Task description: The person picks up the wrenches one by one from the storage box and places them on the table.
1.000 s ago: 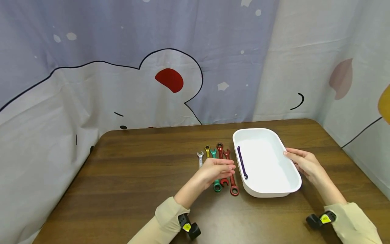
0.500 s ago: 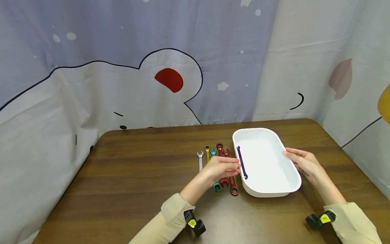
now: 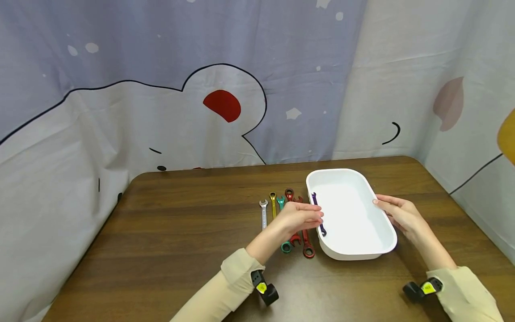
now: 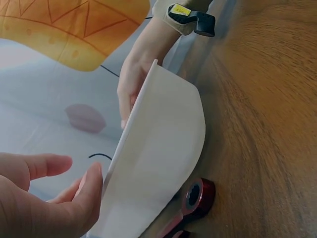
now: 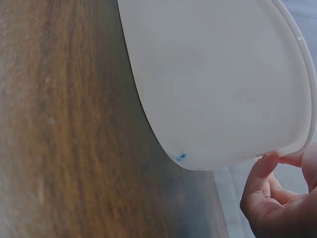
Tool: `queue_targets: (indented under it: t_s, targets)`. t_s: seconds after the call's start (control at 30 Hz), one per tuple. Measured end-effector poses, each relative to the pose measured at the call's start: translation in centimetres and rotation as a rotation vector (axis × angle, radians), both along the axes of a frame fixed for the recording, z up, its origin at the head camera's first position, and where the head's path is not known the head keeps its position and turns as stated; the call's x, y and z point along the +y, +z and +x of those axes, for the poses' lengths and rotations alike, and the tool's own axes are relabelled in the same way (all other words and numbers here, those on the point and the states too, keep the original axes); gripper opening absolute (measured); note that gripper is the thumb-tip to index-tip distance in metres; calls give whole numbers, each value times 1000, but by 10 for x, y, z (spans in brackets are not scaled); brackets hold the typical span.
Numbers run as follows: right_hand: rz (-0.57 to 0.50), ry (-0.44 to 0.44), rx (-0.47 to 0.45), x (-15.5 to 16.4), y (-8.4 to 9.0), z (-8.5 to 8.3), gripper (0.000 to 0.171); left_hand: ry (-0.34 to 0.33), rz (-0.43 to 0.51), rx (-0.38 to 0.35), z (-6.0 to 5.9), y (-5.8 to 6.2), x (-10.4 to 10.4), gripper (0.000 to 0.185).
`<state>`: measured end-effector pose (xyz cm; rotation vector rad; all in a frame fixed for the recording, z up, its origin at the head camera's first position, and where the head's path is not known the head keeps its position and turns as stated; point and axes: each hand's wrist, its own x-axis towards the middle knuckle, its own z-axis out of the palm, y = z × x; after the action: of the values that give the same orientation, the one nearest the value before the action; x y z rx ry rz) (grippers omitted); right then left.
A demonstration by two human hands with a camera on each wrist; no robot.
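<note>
**Both our hands at the white bin, wrenches lined up beside it**

On the left of the wooden surface [image 3: 181, 232] we see a row of combination wrenches lying side by side: a silver wrench [image 3: 263, 213], a yellow wrench [image 3: 273, 202], a green wrench [image 3: 285, 245], and two red wrenches [image 3: 307, 243], their far ends partly hidden under our arm. Our left hand [image 3: 299, 218] hovers over that row with its fingers loosely bent, fingertips [image 4: 91, 186] at the left rim of the white plastic bin [image 3: 354, 243]; we cannot tell whether they touch the rim, and the hand grips nothing. A purple wrench [image 3: 318, 214] lies inside the bin along its left wall, just beyond those fingertips. The bin sits right of centre on the surface, just beside the red wrenches. Our right hand [image 3: 400, 215] rests against the bin's right rim, fingers relaxed and thumb [image 5: 260, 171] just under the lip, with nothing clasped.
</note>
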<state>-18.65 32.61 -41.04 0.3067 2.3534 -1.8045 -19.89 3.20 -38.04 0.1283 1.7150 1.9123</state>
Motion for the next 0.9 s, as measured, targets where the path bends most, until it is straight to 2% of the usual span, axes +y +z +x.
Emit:
queue_targets:
  t_s: [0.17, 0.37, 0.57, 0.73, 0.9]
  targets:
    - [-16, 3, 2, 0, 0, 0, 64, 5, -16, -9, -1, 2, 5, 32]
    - [-57, -2, 14, 0, 1, 1, 35, 13, -75, 11, -4, 5, 11, 30]
    - [-60, -6, 11, -1, 0, 2, 34, 24, -94, 34, -6, 9, 19, 32]
    - [-76, -11, 12, -2, 1, 3, 21, 29, -145, 56, -7, 10, 26, 33]
    - [-57, -9, 15, -1, 2, 2, 34, 15, -196, 81, -7, 12, 32, 39]
